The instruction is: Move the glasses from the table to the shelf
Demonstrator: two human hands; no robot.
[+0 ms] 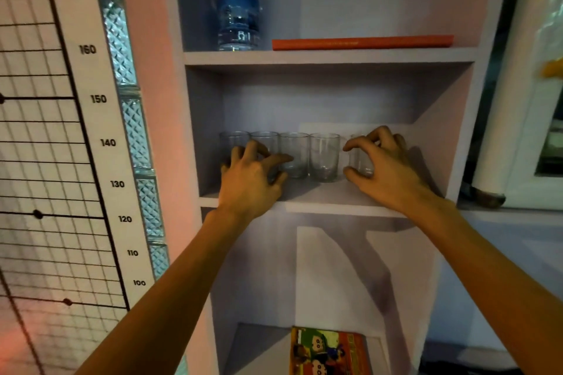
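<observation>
Several clear glasses stand in a row on the middle board of the grey shelf [320,204]. My left hand [249,183] lies over the front of the two leftmost glasses [234,139], fingers spread, index finger reaching the third glass [295,158]. It does not clearly grip any of them. The fourth glass [324,157] stands free between my hands. My right hand [388,167] curls thumb and fingers around the rightmost glass [362,161], which stands on the board slightly apart from the others.
On the board above stand a water bottle [239,21] and a flat orange book [362,42]. A colourful book [329,350] lies in the compartment below. A height chart [100,143] and glass blocks [134,131] flank the left; a white post [499,131] stands at the right.
</observation>
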